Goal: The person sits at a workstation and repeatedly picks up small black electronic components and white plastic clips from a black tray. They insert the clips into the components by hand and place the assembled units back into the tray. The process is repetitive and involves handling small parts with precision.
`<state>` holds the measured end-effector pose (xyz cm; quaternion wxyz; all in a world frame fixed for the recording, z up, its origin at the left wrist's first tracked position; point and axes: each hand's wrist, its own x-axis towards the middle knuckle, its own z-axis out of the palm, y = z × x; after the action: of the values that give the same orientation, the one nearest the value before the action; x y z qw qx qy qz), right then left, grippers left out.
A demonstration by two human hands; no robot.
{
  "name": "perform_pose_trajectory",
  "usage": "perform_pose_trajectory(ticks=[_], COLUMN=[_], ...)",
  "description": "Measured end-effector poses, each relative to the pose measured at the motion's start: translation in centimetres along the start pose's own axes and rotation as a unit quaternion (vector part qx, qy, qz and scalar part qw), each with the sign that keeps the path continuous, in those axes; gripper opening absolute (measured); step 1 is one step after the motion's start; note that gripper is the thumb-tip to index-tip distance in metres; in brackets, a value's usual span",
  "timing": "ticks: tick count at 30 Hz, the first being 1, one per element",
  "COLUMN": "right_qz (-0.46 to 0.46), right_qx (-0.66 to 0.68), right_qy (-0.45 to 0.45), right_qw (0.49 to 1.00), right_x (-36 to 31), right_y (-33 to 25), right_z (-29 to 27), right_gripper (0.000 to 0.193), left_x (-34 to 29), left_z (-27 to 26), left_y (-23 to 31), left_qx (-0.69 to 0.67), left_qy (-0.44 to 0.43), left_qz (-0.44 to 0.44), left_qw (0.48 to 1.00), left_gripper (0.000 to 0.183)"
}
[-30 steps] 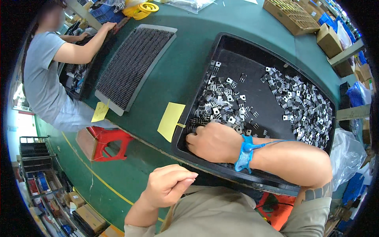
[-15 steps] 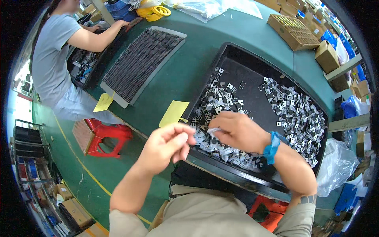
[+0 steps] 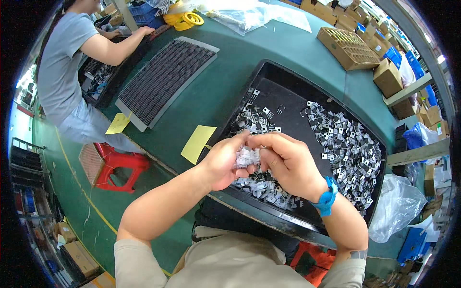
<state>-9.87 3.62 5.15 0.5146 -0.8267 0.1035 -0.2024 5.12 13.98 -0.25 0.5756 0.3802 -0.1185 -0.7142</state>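
My left hand (image 3: 224,161), palm up, is curled around a clump of small whitish pieces (image 3: 247,157) above the near left part of a black tray (image 3: 294,79). My right hand (image 3: 288,163), with a blue band at its wrist, meets it from the right. Its thumb and index finger are bent against the clump; exactly what they pinch is partly hidden. In the tray lie loose transistors (image 3: 345,146) with black bodies, metal tabs and thin legs. More of them, mixed with whitish pieces (image 3: 269,189), are heaped under my hands.
Left of the tray are a yellow paper (image 3: 198,144) and a board packed with dark parts in rows (image 3: 165,81). A co-worker (image 3: 72,72) works at another dark bin. A compartmented cardboard box (image 3: 348,48) stands at the back; a clear plastic bag (image 3: 396,206) lies on the right.
My hands have come together over the tray. The left has moved right and turned palm up, showing the whitish clump; the right now touches it. The view has shifted slightly.
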Motion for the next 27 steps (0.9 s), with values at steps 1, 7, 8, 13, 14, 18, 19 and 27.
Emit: perform_pose_trajectory(ticks=[1,7,8,13,14,18,19,27], right_qz=[0.009,0.078,0.048,-0.101,-0.153,-0.205,-0.191,-0.119], right_qx=[0.028,0.119,0.023,-0.248,-0.267,-0.318,-0.336,-0.355], right_qy=[-0.008,0.072,0.052,-0.174,-0.172,-0.185,-0.188,-0.227], right_qw=[1.000,0.987,0.997,0.948,0.936,0.907,0.903,0.899], right_x=[0.0,0.0,0.0,0.4,0.6,0.9,0.9,1.2], right_y=[0.2,1.6,1.5,2.1,2.3,4.7,4.6,4.5], right_z=[0.0,0.0,-0.5,1.6,2.4,5.6,6.1,6.7], right_gripper=[0.022,0.018,0.017,0.016,0.015,0.016,0.017,0.021], left_x=[0.1,-0.2,-0.6,-2.0,-2.0,-2.2,-2.3,-2.1], left_z=[0.3,-0.4,-0.3,-0.1,-0.1,-0.3,-0.5,-0.4], left_y=[0.0,1.0,1.5,3.0,3.1,3.7,3.8,3.8], left_qx=[0.006,0.024,0.015,0.041,0.036,0.023,0.019,0.029], left_qy=[0.018,0.044,0.042,0.019,0.019,0.015,0.017,0.053], left_qz=[-0.001,0.024,0.042,0.081,0.093,0.091,0.085,0.074], left_qw=[1.000,0.998,0.998,0.996,0.995,0.995,0.996,0.995], left_gripper=[0.038,0.023,0.019,0.011,0.010,0.015,0.014,0.014])
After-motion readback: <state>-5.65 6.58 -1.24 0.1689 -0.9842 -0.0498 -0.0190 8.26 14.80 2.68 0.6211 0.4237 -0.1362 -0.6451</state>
